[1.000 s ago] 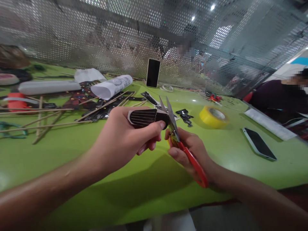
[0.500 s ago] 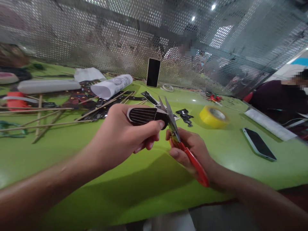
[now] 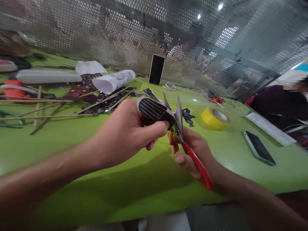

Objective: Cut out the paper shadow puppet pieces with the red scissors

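Note:
My left hand pinches a black cut-out piece with white stripes and a pale edge, thumb on its near side. In my right hand is a pair of scissors with red handles, blades pointing up and spread apart. The blades stand at the right end of the striped piece, one of them partly hidden behind it. Behind the scissors a black patterned cut-out lies on the table, and another dark cut-out strip lies beyond my left hand.
On the green table are yellow tape, a phone lying flat and a phone propped upright. Rolled printed paper and thin sticks lie left. A perforated metal screen stands behind; a person is at right.
The scissor blades have spread wider apart. My left hand and the striped piece have shifted slightly right, and the piece has tilted more. The camera view has turned a little.

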Demonstrator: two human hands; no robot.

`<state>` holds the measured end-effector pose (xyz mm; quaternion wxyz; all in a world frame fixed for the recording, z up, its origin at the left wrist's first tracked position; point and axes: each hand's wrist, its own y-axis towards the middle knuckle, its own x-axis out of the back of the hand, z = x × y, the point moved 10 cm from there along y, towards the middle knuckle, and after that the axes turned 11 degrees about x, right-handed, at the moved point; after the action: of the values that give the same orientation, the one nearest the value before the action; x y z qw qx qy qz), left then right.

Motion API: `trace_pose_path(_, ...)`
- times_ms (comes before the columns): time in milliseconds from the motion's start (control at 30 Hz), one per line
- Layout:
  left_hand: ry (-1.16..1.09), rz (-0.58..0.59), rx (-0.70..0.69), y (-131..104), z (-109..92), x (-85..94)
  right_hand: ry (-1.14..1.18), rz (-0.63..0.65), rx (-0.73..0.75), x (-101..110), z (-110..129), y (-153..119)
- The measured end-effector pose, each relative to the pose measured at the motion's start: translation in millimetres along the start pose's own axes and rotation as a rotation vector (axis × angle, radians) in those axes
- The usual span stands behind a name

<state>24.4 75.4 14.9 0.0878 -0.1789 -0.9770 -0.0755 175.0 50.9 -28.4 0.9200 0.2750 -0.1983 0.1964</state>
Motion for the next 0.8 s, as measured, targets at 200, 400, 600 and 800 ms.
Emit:
trace_pose_path(200, -0.036, 0.022, 0.015, -1, -1, -5.0, -0.033, 0.012, 0.020, 0, 2, 1)
trace_pose_path(400, -0.068, 0.050, 0.011, -1, -3, -7.4, -0.016, -0.004, 0.042, 0, 8, 1)
trace_pose_path(600, -0.017, 0.099, -0.040, -1, -7, -9.8, -0.066, -0.032, 0.129, 1, 12, 2)
trace_pose_path(800, -0.033, 0.085, -0.039, -1, -9, -8.4, -0.100, -0.020, 0.147, 3, 12, -1)
